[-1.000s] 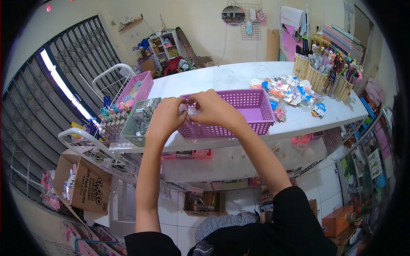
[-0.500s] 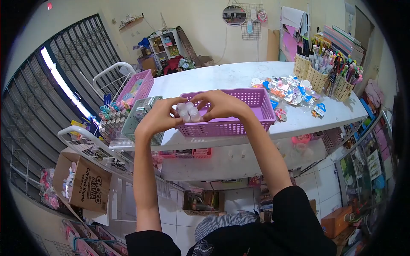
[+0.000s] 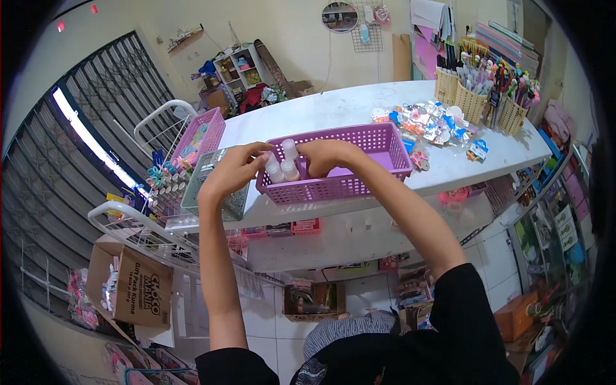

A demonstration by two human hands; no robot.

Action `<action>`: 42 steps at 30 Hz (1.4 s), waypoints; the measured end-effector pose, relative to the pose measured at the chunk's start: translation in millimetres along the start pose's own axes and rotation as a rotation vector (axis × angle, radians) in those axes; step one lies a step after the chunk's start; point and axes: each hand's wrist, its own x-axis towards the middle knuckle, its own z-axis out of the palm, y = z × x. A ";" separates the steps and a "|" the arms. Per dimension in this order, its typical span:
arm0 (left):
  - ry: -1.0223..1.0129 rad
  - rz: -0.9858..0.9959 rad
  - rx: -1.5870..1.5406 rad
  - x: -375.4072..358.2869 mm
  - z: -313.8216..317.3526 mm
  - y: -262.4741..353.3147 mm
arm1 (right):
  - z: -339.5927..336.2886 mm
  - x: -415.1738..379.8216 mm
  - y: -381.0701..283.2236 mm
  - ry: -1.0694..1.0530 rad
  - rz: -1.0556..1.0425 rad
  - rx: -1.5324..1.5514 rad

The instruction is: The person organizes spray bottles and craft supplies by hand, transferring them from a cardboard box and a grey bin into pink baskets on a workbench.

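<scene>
Clear white-capped bottles point(image 3: 283, 165) over a purple perforated basket point(image 3: 359, 186).

— What are the small bottles point(image 3: 283, 164) like?
— Three clear little plastic ones with pale caps, upright and bunched together, touching.
— Where are they?
— At the left end of the purple basket point(image 3: 359, 157), just over its rim.

Both bare arms reach forward, black sleeves at the shoulders; left hand point(image 3: 234, 170) and right hand point(image 3: 327, 156) pinch inward, fingers curled.
</scene>
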 end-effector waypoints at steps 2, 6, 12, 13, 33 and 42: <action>-0.034 0.015 -0.005 -1.2 -2.3 3.5 | 2.2 4.6 2.1 -0.077 0.016 0.005; -0.057 -0.053 -0.094 -2.4 -3.8 11.3 | 14.5 22.7 11.3 -0.065 0.013 -0.049; 0.047 0.090 0.033 -4.8 2.6 13.7 | -1.3 -5.6 1.9 -0.047 -0.005 0.011; 0.109 0.097 0.049 -5.9 3.6 12.7 | -3.9 -11.2 1.2 -0.023 -0.051 0.053; 0.144 0.105 -0.032 -13.9 -1.5 6.9 | 3.0 -8.4 3.4 0.237 -0.359 0.033; 0.184 0.066 -0.022 5.0 3.8 3.4 | 3.1 -12.9 0.8 0.133 -0.330 0.122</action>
